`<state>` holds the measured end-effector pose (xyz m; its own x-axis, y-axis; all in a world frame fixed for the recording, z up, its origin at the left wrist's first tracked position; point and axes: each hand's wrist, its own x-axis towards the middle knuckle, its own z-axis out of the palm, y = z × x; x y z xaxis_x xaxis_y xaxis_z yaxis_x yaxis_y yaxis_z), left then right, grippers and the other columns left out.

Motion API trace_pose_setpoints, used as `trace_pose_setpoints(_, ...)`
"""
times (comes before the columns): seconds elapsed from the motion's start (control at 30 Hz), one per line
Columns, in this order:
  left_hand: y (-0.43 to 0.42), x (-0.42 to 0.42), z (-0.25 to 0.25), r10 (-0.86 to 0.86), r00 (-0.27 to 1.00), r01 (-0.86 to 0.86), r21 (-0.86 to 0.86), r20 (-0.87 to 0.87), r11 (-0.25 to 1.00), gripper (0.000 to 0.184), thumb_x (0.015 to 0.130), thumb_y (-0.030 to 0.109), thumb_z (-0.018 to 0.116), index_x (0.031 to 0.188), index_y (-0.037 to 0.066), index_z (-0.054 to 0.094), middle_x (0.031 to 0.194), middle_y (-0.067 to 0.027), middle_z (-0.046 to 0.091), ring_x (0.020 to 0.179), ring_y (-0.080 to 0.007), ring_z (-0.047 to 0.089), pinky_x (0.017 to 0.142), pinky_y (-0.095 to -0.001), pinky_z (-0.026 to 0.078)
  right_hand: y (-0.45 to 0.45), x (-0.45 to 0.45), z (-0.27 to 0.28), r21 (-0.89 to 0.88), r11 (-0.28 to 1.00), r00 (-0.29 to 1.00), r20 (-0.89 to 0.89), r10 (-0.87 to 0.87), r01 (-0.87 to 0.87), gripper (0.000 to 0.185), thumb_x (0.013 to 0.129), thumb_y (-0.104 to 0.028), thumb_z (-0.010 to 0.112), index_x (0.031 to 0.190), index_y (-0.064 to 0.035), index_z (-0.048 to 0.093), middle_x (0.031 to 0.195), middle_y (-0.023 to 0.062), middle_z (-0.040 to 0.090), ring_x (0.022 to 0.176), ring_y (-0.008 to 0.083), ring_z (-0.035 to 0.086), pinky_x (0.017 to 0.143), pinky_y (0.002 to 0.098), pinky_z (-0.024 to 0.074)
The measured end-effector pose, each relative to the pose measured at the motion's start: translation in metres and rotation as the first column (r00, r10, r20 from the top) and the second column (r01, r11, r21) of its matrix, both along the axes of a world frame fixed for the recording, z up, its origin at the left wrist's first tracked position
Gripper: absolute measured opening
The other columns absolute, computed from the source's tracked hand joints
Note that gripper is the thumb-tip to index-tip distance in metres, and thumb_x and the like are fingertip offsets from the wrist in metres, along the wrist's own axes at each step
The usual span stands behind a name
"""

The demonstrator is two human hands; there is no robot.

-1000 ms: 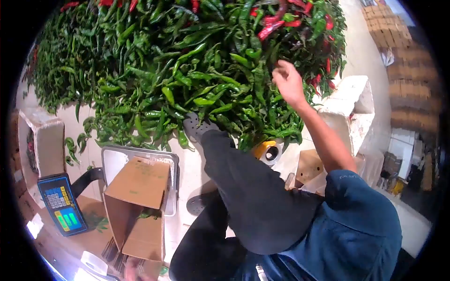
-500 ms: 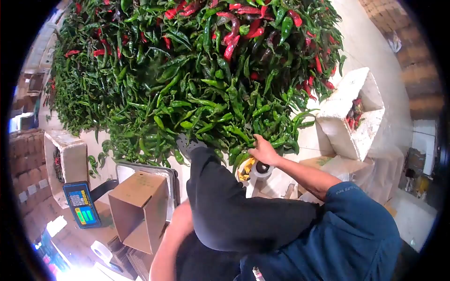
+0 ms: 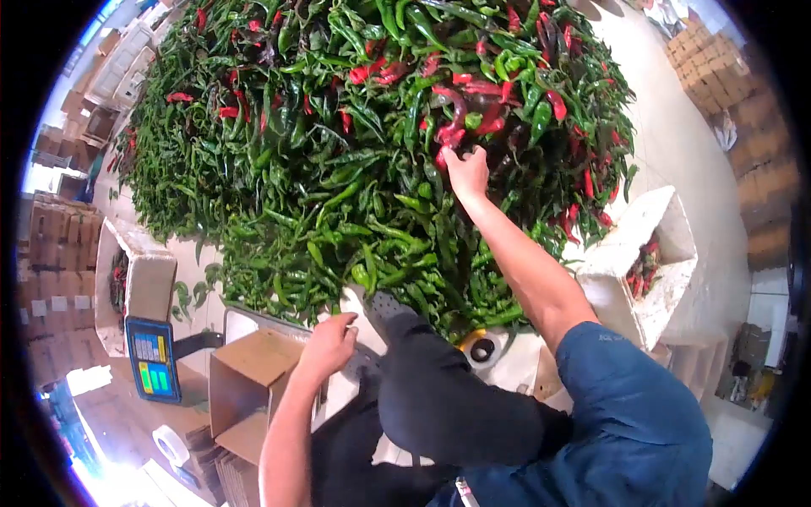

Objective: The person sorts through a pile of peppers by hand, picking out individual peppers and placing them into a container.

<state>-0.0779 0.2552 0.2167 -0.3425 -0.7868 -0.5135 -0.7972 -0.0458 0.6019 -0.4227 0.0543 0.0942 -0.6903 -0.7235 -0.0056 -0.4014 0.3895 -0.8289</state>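
Note:
A big heap of green chili peppers (image 3: 355,228) fills the floor ahead, with red ones scattered through it. My right hand (image 3: 470,173) reaches onto the middle of the heap, its fingers closed on the tip of a red chili pepper (image 3: 452,133) that lies among the others. Near my left knee, my left hand (image 3: 328,346) is in the air beside the open cardboard box (image 3: 253,359), fingers loosely bent and apart with nothing visible in them. My shoe (image 3: 390,306) rests at the heap's front edge.
White foam boxes holding some red peppers stand at the right (image 3: 604,291) and left (image 3: 152,275). A scale display (image 3: 153,359) is beside the cardboard box. A tape roll (image 3: 483,350) lies by my leg; another white roll (image 3: 171,445) is lower left. Stacked cartons (image 3: 710,68) line the back right.
My right hand has moved from the heap's front edge up to the red peppers in its middle. My left hand has risen beside the cardboard box. The camera view has shifted slightly.

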Motion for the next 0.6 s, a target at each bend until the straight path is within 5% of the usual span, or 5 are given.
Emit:
trace_pose_setpoints(0.2, -0.004, -0.032, -0.100, 0.381, 0.859, -0.294, 0.279, -0.341, 0.914, 0.036, 0.095, 0.016, 0.057, 0.126, -0.002, 0.060, 0.108, -0.0129, 0.070, 0.092, -0.0180, 0.068, 0.081, -0.0316, 0.054, -0.075, 0.025, -0.001, 0.109, 0.944, 0.940, -0.184, -0.287, 0.310, 0.060, 0.082, -0.051, 0.069, 0.101, 0.0050, 0.059, 0.099, 0.0267, 0.068, 0.098, 0.0440, 0.064, 0.087, 0.0506, 0.0484)
trace_pose_setpoints(0.3, -0.011, -0.061, -0.124, 0.529, 0.768, -0.318, 0.502, -0.361, 0.804, 0.033, 0.098, 0.014, 0.058, 0.125, -0.004, 0.060, 0.108, -0.0114, 0.069, 0.094, -0.0170, 0.067, 0.078, -0.0300, 0.055, -0.050, 0.003, -0.040, -0.080, 0.993, 0.989, -0.113, -0.096, 0.087, 0.044, 0.087, -0.039, 0.064, 0.094, 0.0035, 0.058, 0.082, 0.0249, 0.065, 0.086, 0.0430, 0.065, 0.080, 0.0519, 0.0491)
trace_pose_setpoints(0.37, -0.017, -0.078, -0.136, 0.633, 0.671, -0.321, 0.619, -0.386, 0.717, 0.031, 0.098, 0.013, 0.059, 0.125, -0.003, 0.060, 0.110, -0.0108, 0.068, 0.096, -0.0161, 0.067, 0.078, -0.0296, 0.055, -0.020, -0.010, -0.065, -0.490, 0.870, 0.916, 0.368, 0.157, 0.048, 0.014, 0.089, -0.008, 0.053, 0.101, -0.0011, 0.056, 0.098, 0.0131, 0.064, 0.077, 0.0250, 0.065, 0.073, 0.0367, 0.0555)
trace_pose_setpoints(0.47, -0.036, -0.104, -0.142, 0.679, 0.582, -0.363, 0.604, -0.447, 0.709, 0.029, 0.097, 0.015, 0.060, 0.120, -0.002, 0.064, 0.101, -0.0087, 0.069, 0.087, -0.0139, 0.066, 0.071, -0.0260, 0.053, 0.032, -0.023, -0.038, -0.299, 0.946, 0.847, 0.528, 0.054, 0.126, 0.017, 0.091, -0.002, 0.049, 0.107, -0.0034, 0.050, 0.090, 0.0081, 0.060, 0.072, 0.0181, 0.063, 0.064, 0.0301, 0.0551)
trace_pose_setpoints(0.6, -0.067, -0.132, -0.116, 0.658, 0.366, -0.361, 0.552, -0.657, 0.752, 0.061, 0.089, 0.012, 0.070, 0.144, 0.002, 0.044, 0.130, -0.0132, 0.060, 0.113, -0.0199, 0.061, 0.095, -0.0301, 0.049, 0.068, 0.000, 0.019, -0.429, 0.895, 0.959, 0.184, 0.215, -0.118, 0.016, 0.095, -0.006, 0.057, 0.111, -0.0027, 0.055, 0.089, 0.0080, 0.066, 0.072, 0.0133, 0.063, 0.060, 0.0271, 0.0518)
